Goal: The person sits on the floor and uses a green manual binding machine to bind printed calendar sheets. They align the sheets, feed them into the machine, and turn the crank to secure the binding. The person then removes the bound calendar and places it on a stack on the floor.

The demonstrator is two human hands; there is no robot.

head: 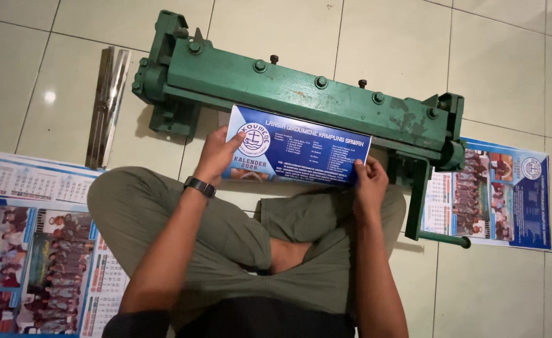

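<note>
A: Fig. 1, head view. What do the hands hold?

B: Blue printed sheet (296, 149), held flat at centre. Left hand (218, 152) grips its 9 o'clock edge, thumb on top, fingers clenched on the paper; right hand (368, 181) pinches the 4 o'clock corner likewise.

A: Sheet's position w.r.t. the machine?

B: Far edge lies at the front of the green metal press (301, 94), at 12 o'clock, on the tiled floor (507, 69).

A: Surroundings?

B: Metal strips (108, 103) at 10 o'clock; calendar sheets (38, 250) at 8 o'clock, more calendars (501, 194) at 3 o'clock. Person sits cross-legged.
</note>
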